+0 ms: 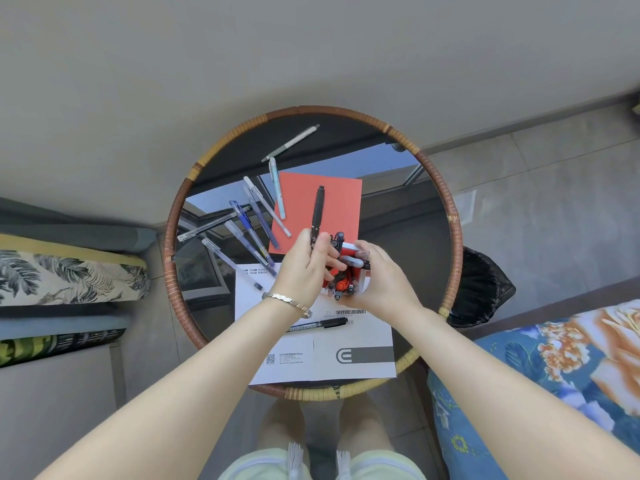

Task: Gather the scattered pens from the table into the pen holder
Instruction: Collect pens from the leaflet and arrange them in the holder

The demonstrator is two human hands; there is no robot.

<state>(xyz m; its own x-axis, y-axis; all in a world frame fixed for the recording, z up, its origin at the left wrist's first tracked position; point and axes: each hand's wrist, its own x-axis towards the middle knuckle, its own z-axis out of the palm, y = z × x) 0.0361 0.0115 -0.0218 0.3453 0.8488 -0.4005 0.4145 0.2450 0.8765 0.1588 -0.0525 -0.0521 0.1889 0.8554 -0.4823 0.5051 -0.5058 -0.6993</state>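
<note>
My left hand [306, 268] grips the lower end of a black pen [317, 211] that points up over the red sheet. My right hand [377, 278] wraps around the pen holder [346, 271], which is packed with red, white and dark pens. Several pens lie scattered on the round glass table [415, 237]: a clear and blue cluster [242, 233] at the left, a light blue pen [277, 187], a grey-white pen [291, 143] at the far side, and a black marker [318, 324] on the white paper near me.
A red sheet [341, 202] lies mid-table and a white printed paper [346, 355] at the near edge. The table has a raised wicker rim [169, 230]. A black bin bag [481, 289] stands to the right. Cushions sit left and a floral bed cover right.
</note>
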